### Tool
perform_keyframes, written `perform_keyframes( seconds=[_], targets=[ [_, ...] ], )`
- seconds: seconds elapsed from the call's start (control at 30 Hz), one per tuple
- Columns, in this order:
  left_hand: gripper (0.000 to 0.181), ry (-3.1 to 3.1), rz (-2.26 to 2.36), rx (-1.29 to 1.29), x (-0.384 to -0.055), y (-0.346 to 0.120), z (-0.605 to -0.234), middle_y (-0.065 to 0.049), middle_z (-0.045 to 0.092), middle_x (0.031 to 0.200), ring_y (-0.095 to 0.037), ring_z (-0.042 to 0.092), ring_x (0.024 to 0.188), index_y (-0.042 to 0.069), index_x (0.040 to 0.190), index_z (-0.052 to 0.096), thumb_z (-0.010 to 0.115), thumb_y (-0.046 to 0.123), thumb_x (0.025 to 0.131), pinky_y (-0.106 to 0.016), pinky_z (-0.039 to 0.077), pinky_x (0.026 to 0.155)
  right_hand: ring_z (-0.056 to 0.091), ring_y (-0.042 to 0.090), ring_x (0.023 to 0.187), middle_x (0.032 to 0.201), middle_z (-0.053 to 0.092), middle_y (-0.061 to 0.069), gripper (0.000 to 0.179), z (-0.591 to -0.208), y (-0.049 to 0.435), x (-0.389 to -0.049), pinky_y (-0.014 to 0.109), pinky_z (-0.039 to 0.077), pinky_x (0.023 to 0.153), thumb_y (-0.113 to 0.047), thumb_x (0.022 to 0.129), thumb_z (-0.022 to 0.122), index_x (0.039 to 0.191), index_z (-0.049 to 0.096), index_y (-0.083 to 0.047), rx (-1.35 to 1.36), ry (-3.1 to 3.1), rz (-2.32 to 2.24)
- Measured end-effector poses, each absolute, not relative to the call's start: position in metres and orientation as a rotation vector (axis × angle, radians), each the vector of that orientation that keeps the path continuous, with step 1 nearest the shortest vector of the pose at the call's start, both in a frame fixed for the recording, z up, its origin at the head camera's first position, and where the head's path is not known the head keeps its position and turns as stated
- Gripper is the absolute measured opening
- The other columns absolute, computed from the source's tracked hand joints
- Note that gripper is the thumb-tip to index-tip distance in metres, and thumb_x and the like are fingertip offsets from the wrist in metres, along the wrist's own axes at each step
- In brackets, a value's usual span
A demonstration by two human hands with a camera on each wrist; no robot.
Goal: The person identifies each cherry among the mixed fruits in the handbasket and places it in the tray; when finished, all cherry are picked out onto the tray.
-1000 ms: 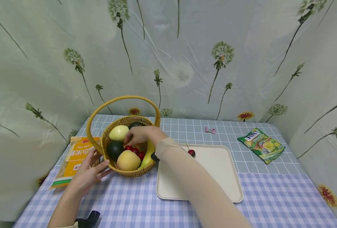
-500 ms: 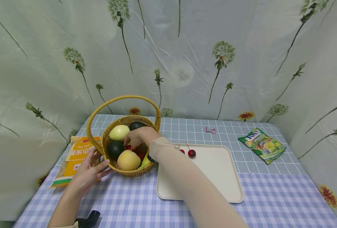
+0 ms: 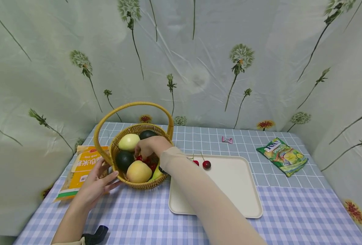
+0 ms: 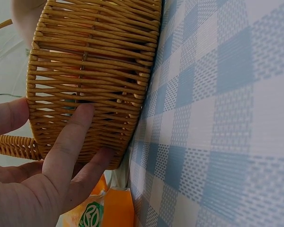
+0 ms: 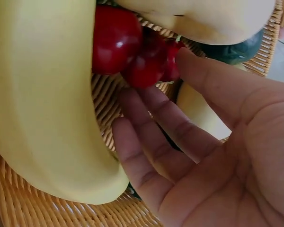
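A yellow wicker basket [image 3: 144, 186] with a tall handle stands at the left of the table. My left hand [image 3: 95, 183] holds it, thumb at the rim and fingers along the outer wall [image 4: 99, 85]. Inside the basket, my right hand [image 3: 151, 146] pinches a dark red cherry [image 5: 173, 61] between thumb and fingers; the fingertips are partly hidden. More cherries [image 5: 116, 40] lie right beside it. A banana [image 5: 47, 94], a yellow round fruit [image 3: 139, 172], a pale green fruit [image 3: 128, 142] and dark green fruits [image 3: 124, 160] surround them.
Cherries with stems [image 3: 206, 165] sit on a cream tray [image 3: 229, 190], partly covered by my right sleeve. An orange food bag [image 3: 83, 170] lies left of the basket. A pink wrapped sweet [image 3: 227, 140] and a green FOX'S bag [image 3: 282, 156] lie toward the back right.
My right hand has reached lower among the cherries in the basket, its forearm shifting slightly left and uncovering another cherry on the tray. The left hand has stayed on the basket.
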State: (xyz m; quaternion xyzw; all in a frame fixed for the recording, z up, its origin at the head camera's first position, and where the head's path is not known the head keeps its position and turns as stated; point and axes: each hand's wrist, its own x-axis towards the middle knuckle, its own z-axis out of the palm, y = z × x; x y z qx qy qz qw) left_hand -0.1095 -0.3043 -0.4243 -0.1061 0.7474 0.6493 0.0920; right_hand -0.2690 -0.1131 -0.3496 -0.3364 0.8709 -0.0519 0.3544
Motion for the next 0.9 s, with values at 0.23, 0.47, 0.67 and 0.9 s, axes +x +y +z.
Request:
perform_keyframes(
  seconds=[0.23,0.47,0.67,0.9],
  targets=[
    [0.089,2.223,1.925,-0.31,-0.1095,-0.3034,-0.423,-0.026,0.009,0.178,-0.043,0.045,0.147,0.029,0.174,0.002,0.063,0.02,0.11,-0.043,0.064,0.101,0.054,0.009,0.096,0.116,0.064,-0.006,0.026,-0.3531,-0.1108,-0.2715,0.02,0.049,0.075,-0.012,0.104,0.067,0.128,0.072,-0.019,-0.885,2.251,-0.131],
    [0.089,2.226,1.934,-0.299,-0.1096,-0.3045,-0.4239,-0.026,0.011,0.177,-0.037,0.049,0.141,0.028,0.174,0.003,0.063,0.019,0.109,-0.043,0.065,0.101,0.058,0.008,0.092,0.107,0.066,-0.008,0.02,-0.3544,-0.1083,-0.2744,0.021,0.053,0.074,-0.012,0.099,0.077,0.118,0.075,-0.019,-0.902,2.257,-0.132],
    [0.089,2.22,1.934,-0.303,-0.1096,-0.3056,-0.4248,-0.026,0.011,0.178,-0.039,0.047,0.143,0.029,0.174,0.003,0.063,0.018,0.11,-0.043,0.065,0.1,0.061,0.009,0.089,0.104,0.069,-0.008,0.013,-0.3544,-0.112,-0.2717,0.02,0.054,0.069,-0.012,0.097,0.079,0.107,0.076,-0.021,-0.924,2.293,-0.061],
    [0.09,2.223,1.931,-0.3,-0.11,-0.3051,-0.4243,-0.026,0.01,0.178,-0.033,0.053,0.137,0.029,0.174,0.003,0.064,0.019,0.109,-0.043,0.065,0.1,0.058,0.008,0.086,0.102,0.068,-0.01,0.011,-0.3529,-0.111,-0.2707,0.022,0.053,0.071,-0.021,0.096,0.082,0.102,0.073,-0.022,-0.917,2.378,0.003]
  ],
)
